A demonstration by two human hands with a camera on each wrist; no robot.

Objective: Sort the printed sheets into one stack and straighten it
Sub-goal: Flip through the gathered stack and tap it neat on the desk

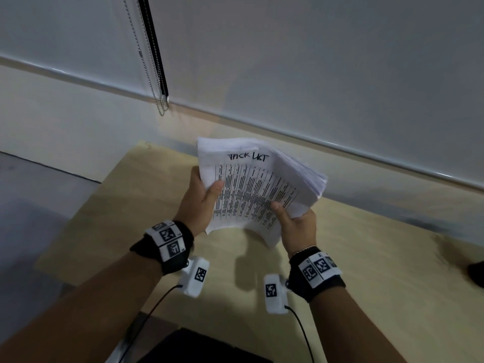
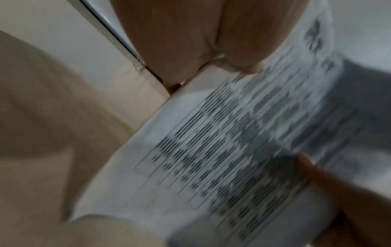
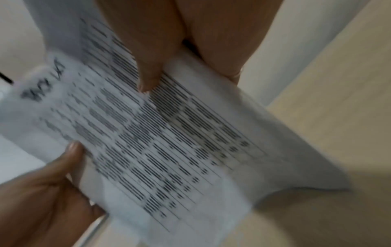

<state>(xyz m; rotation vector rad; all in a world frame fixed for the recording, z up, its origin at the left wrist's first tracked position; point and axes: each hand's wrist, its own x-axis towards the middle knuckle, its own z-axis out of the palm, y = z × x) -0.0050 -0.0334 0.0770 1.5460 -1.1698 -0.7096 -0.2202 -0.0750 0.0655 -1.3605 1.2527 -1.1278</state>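
A thick stack of printed sheets [image 1: 256,189] is held up in the air above the light wooden table [image 1: 366,258]. Its top page shows a ruled table of text under a handwritten title. My left hand [image 1: 201,203] grips the stack's left edge, thumb on the top page. My right hand [image 1: 296,226] grips the lower right edge, thumb on the print. The sheets fan out unevenly at the right side, and the bottom edge bows. Both wrist views are blurred: the stack [image 2: 222,158] fills the left one, and the stack [image 3: 165,142] the right one, with each thumb pressed on it.
A window blind with a hanging bead chain [image 1: 154,74] lies behind the table. A dark object [image 1: 476,276] sits at the table's right edge, and a black shape [image 1: 199,347] lies at the near edge. Cables run from both wrist cameras.
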